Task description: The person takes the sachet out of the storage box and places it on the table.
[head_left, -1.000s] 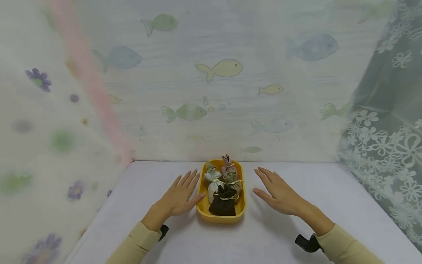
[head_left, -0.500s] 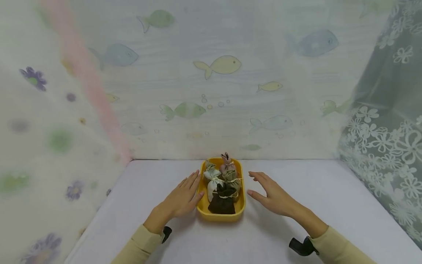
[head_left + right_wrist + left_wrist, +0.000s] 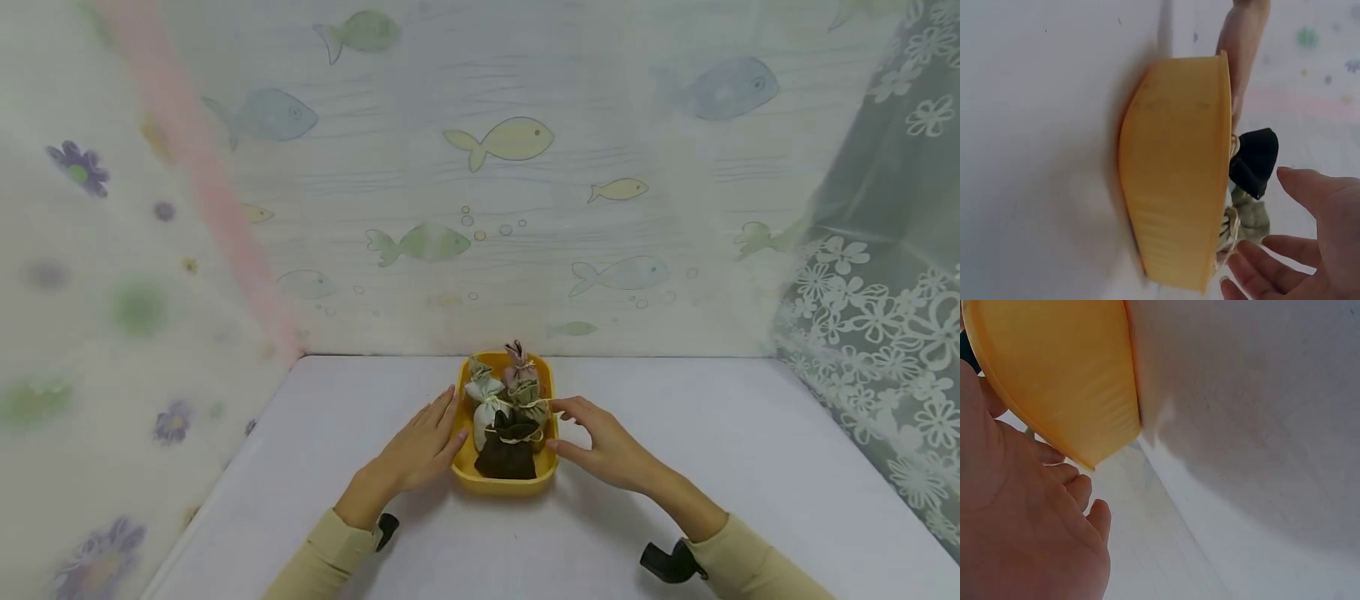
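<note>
A yellow plastic tray (image 3: 504, 487) holds several small drawstring pouches. The black pouch (image 3: 506, 460) sits nearest, a white pouch (image 3: 487, 417) and an olive pouch (image 3: 528, 402) behind it, and a pink pouch (image 3: 517, 371) at the far end. My left hand (image 3: 414, 448) lies along the tray's left rim, fingers extended and thumb over the edge. At the right rim, my right hand (image 3: 609, 450) has thumb and fingers apart and slightly bent. In the right wrist view its fingertips are close to the olive pouch; whether they touch is unclear.
The tray stands on a white-covered table (image 3: 637, 533). A curtain with fish prints (image 3: 517, 208) hangs behind, a flowered sheet (image 3: 90, 350) at the left, and a lacy translucent sheet (image 3: 900, 333) at the right.
My right hand has moved left to the tray's right rim, its fingers bending slightly. My left hand has drawn closer in against the left rim. The tray and pouches keep their arrangement.
</note>
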A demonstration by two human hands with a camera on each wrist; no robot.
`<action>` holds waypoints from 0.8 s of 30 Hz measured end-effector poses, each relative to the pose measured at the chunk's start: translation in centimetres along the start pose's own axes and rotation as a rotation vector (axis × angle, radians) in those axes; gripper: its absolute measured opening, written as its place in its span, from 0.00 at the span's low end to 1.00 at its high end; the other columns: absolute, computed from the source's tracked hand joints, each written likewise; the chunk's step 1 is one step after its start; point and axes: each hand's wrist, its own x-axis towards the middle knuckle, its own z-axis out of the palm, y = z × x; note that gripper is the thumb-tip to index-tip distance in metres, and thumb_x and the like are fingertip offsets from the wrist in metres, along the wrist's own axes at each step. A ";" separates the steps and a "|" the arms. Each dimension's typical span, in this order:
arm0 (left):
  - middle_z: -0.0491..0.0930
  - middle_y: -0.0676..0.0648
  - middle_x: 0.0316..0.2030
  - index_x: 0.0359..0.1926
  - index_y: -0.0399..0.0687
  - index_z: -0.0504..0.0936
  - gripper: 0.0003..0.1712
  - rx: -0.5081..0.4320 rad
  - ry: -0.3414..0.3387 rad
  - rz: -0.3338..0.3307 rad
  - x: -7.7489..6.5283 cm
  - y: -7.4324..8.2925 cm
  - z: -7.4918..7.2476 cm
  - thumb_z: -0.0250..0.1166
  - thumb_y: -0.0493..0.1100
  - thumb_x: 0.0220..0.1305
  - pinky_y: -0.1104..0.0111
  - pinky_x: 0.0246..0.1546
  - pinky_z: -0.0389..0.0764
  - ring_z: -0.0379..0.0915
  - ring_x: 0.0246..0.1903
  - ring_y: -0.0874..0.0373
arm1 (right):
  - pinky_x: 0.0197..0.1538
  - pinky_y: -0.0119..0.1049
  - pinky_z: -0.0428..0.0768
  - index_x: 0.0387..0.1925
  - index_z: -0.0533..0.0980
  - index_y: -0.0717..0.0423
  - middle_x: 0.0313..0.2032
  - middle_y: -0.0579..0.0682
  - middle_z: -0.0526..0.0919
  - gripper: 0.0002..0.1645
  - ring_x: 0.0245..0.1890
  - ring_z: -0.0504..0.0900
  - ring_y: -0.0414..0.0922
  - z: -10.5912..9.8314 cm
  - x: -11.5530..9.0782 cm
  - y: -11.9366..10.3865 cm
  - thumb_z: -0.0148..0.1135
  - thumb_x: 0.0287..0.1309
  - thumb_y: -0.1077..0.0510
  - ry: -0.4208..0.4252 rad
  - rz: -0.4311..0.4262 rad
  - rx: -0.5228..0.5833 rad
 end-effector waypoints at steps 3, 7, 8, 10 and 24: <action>0.43 0.36 0.81 0.80 0.33 0.48 0.39 -0.003 -0.010 -0.018 -0.1 0.1 -0.1 0.43 0.54 0.82 0.49 0.78 0.50 0.41 0.80 0.44 | 0.58 0.61 0.78 0.68 0.71 0.63 0.61 0.57 0.78 0.35 0.58 0.77 0.57 0.4 0.4 -0.2 0.67 0.68 0.49 0.003 -0.008 0.004; 0.43 0.38 0.81 0.80 0.34 0.47 0.38 -0.011 -0.017 -0.037 -0.2 0.0 0.0 0.43 0.53 0.83 0.49 0.78 0.50 0.41 0.80 0.45 | 0.53 0.55 0.80 0.67 0.73 0.63 0.57 0.56 0.81 0.34 0.53 0.78 0.54 1.2 0.9 -0.3 0.68 0.67 0.50 0.016 -0.023 0.000; 0.43 0.38 0.81 0.80 0.34 0.47 0.38 -0.012 -0.016 -0.038 -0.3 -0.1 0.0 0.43 0.53 0.83 0.49 0.78 0.51 0.41 0.80 0.45 | 0.51 0.53 0.80 0.66 0.73 0.63 0.56 0.55 0.82 0.33 0.52 0.78 0.54 1.4 1.1 -0.3 0.68 0.67 0.50 0.018 -0.024 -0.001; 0.43 0.38 0.81 0.80 0.34 0.46 0.38 -0.009 -0.024 -0.037 -0.4 -0.2 0.0 0.43 0.52 0.83 0.49 0.78 0.51 0.41 0.80 0.44 | 0.49 0.51 0.80 0.64 0.75 0.62 0.53 0.53 0.82 0.32 0.50 0.78 0.52 1.9 1.3 -0.4 0.69 0.66 0.49 0.016 -0.014 0.006; 0.43 0.37 0.81 0.80 0.33 0.45 0.36 0.059 -0.037 -0.032 0.0 0.5 -0.2 0.42 0.46 0.81 0.52 0.78 0.51 0.42 0.80 0.43 | 0.60 0.55 0.78 0.56 0.81 0.63 0.53 0.54 0.84 0.26 0.55 0.80 0.53 4.1 2.7 -0.5 0.74 0.61 0.52 0.044 0.002 0.009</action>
